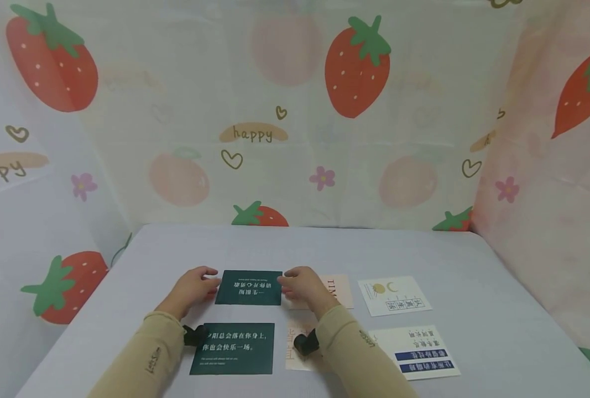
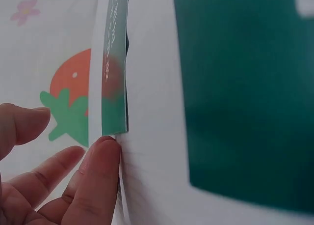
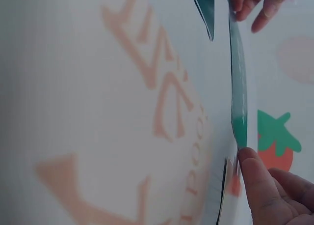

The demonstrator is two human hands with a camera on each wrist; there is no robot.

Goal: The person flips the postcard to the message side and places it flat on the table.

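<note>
A dark green card (image 1: pixel 249 288) with white lettering lies upside down to me in the upper row, between both hands. At its left edge, the fingertips of my left hand (image 1: pixel 194 288) touch the corner; in the left wrist view the thumb (image 2: pixel 24 124) stands apart from the card. My right hand (image 1: pixel 308 288) has extended fingertips at the right edge, partly over the cream card (image 1: pixel 343 288) with red letters. Below lies a second green card (image 1: pixel 237 354), upright to me, its corner overlapped by the left wrist camera.
Right of the lower green card is a cream card (image 1: pixel 295 345) with orange characters, partly under the right forearm. Farther right lie a white card (image 1: pixel 406 287) with a sun and moon and a white card (image 1: pixel 426 338) with blue bands. A strawberry-print curtain (image 1: pixel 319 138) backs the white table (image 1: pixel 479 298).
</note>
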